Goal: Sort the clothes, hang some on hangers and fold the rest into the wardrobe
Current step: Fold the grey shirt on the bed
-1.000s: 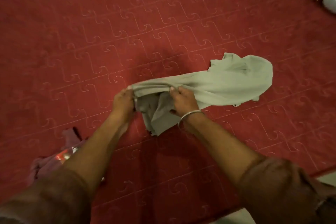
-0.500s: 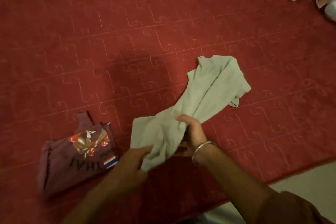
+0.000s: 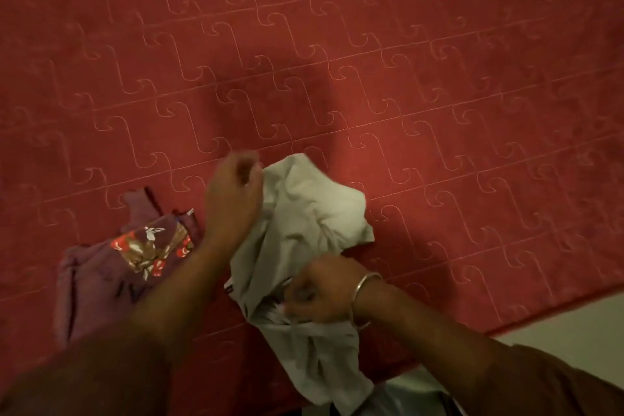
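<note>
I have a pale grey cloth (image 3: 314,213) in both hands. It sits in the lower middle of the frame, bunched up on the red bed cover (image 3: 337,61), and its bottom end hangs off the near edge of the bed.

My right hand (image 3: 317,294) is curled tight on the lower part of the cloth, so that grip is holding it. My left hand (image 3: 236,196) is at the top left edge of the cloth with the fingers curled. It is blurry, so I cannot tell if that grip has the cloth or only touches it.

I think the cloth is light and very soft. It flops and makes lots of wrinkles. It will not break. It will not stay flat by itself, so I think it is best to take it by two corners or by a straight edge and pull it smooth.

A dark purple top (image 3: 111,267) with a red and white picture lies flat on the bed, just beside the cloth, in the lower left of the frame.

The cover is red with curly stitched lines. A pale floor (image 3: 574,324) shows in the lower right corner. The light is dim.
</note>
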